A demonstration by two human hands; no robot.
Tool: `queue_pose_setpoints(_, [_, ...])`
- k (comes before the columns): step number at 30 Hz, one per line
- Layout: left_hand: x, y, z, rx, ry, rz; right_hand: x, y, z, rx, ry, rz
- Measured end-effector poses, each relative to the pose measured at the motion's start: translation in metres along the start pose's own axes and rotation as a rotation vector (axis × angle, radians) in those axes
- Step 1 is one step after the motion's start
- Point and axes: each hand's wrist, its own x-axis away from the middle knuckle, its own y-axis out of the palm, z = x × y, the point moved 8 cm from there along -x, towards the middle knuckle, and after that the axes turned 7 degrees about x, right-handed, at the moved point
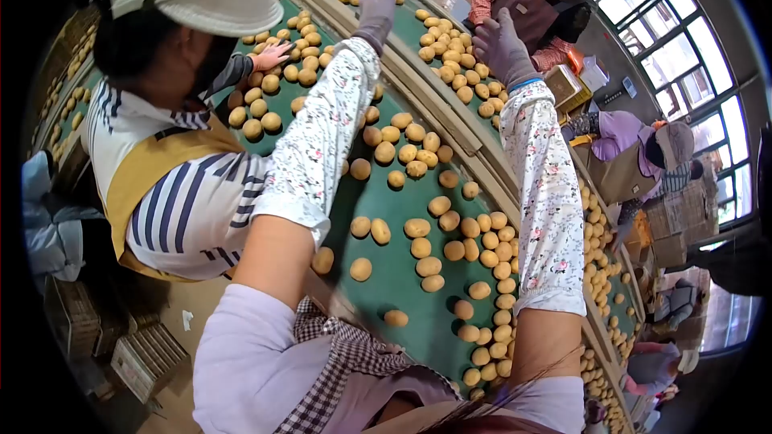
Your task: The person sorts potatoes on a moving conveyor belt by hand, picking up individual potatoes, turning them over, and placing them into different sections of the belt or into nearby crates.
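Potatoes (361, 268) lie scattered on the green belt (418, 305), sparse in the lower centre of the frame, crowded lower right; sorting looks under way, with many left and the finished share unclear. Most are roundish—one oval potato (380, 231) near the centre slants from upper left to lower right. Farther up, both gloved hands—left hand (375, 12), right hand (500, 44)—are raised with loose fingers, apparently grasping nothing.

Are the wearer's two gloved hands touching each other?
Apart. The head view shows a wide gap, with potatoes in it, between the left hand and the right hand.
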Motion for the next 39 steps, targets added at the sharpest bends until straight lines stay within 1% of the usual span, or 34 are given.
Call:
queue_pose_setpoints(1, [-0.001,-0.009,0.023,-0.139,0.038,0.058,0.009,0.0,0.001,0.012,0.014,0.015])
queue_pose_setpoints(3, [-0.041,-0.019,0.014,-0.267,0.028,0.067,0.005,-0.009,0.016,0.057,0.078,0.011])
queue_pose_setpoints(4, [-0.057,-0.021,0.027,-0.389,0.184,0.093,0.003,-0.016,0.021,0.044,0.074,0.015])
queue_pose_setpoints(6, [-0.09,-0.02,0.047,-0.413,0.199,0.072,0.005,-0.031,0.033,0.109,0.103,0.004])
queue_pose_setpoints(8, [-0.108,-0.01,0.067,-0.501,0.244,0.02,0.006,-0.041,0.048,0.113,0.132,0.009])
queue_pose_setpoints(9, [-0.106,-0.005,0.072,-0.558,0.271,-0.02,0.013,-0.043,0.054,0.118,0.158,0.008])
queue_pose_setpoints(10, [-0.09,0.001,0.068,-0.63,0.304,-0.064,0.026,-0.047,0.062,0.138,0.157,0.028])
queue_pose_setpoints(11, [-0.073,0.008,0.065,-0.694,0.335,-0.105,0.033,-0.051,0.071,0.168,0.172,-0.013])
queue_pose_setpoints(12, [-0.043,0.014,0.049,-0.757,0.366,-0.166,0.045,-0.05,0.086,0.124,0.146,-0.066])
queue_pose_setpoints(13, [-0.005,0.019,0.032,-0.811,0.394,-0.232,0.068,-0.058,0.106,0.093,0.157,-0.035])
queue_pose_setpoints(15, [0.087,0.027,-0.004,-0.888,0.437,-0.382,0.12,-0.07,0.149,0.012,0.233,-0.119])
queue_pose_setpoints(16, [0.108,0.024,-0.02,-0.924,0.451,-0.409,0.143,-0.079,0.169,-0.028,0.219,-0.171])
queue_pose_setpoints(17, [0.102,0.017,-0.021,-0.97,0.449,-0.393,0.178,-0.08,0.179,-0.024,0.272,-0.17])
queue_pose_setpoints(18, [0.078,0.004,-0.018,-1.026,0.45,-0.348,0.206,-0.085,0.186,-0.011,0.242,-0.197])
queue_pose_setpoints(19, [0.034,-0.012,-0.01,-1.097,0.442,-0.276,0.238,-0.084,0.179,0.008,0.33,-0.196])
queue_pose_setpoints(20, [-0.037,-0.037,0.002,-1.226,0.427,-0.164,0.262,-0.085,0.186,-0.082,0.321,-0.209])
queue_pose_setpoints(22, [-0.138,-0.082,0.022,-1.462,0.349,-0.033,0.293,-0.124,0.222,-0.077,0.431,-0.096])
queue_pose_setpoints(23, [-0.182,-0.101,0.025,-1.547,0.29,-0.013,0.304,-0.124,0.212,-0.006,0.462,-0.082])
queue_pose_setpoints(24, [-0.224,-0.118,0.033,-1.624,0.215,-0.003,0.308,-0.131,0.218,-0.043,0.472,-0.047])
queue_pose_setpoints(25, [-0.247,-0.128,0.035,-1.668,0.16,-0.021,0.312,-0.141,0.224,-0.08,0.482,-0.012])
queue_pose_setpoints(26, [-0.232,-0.119,0.047,-1.66,0.095,-0.056,0.316,-0.149,0.227,-0.106,0.469,0.02])
queue_pose_setpoints(27, [-0.21,-0.11,0.061,-1.737,0.049,-0.057,0.318,-0.153,0.228,-0.109,0.487,0.033])
queue_pose_setpoints(29, [-0.256,-0.134,0.019,-1.894,0.271,-0.053,0.317,-0.146,0.217,-0.088,0.499,0.046])
queue_pose_setpoints(30, [-0.273,-0.146,-0.003,-1.914,0.237,-0.084,0.319,-0.144,0.213,-0.092,0.494,0.061])
queue_pose_setpoints(32, [-0.247,-0.141,-0.002,-1.936,0.158,-0.118,0.322,-0.135,0.209,0.006,0.536,0.003])
queue_pose_setpoints(33, [-0.244,-0.14,-0.008,-1.93,0.121,-0.136,0.325,-0.134,0.208,0.005,0.533,0.013])
queue_pose_setpoints(35, [-0.255,-0.155,-0.033,-1.887,0.009,-0.209,0.334,-0.131,0.213,0.013,0.589,-0.003])
queue_pose_setpoints(36, [-0.255,-0.166,-0.04,-1.906,-0.058,-0.167,0.335,-0.128,0.21,0.024,0.585,0.015])
queue_pose_setpoints(37, [-0.255,-0.174,-0.044,-1.905,-0.055,-0.174,0.337,-0.128,0.209,0.021,0.586,0.02])
queue_pose_setpoints(39, [-0.255,-0.197,-0.037,-1.966,-0.099,-0.108,0.341,-0.124,0.21,-0.018,0.604,0.015])
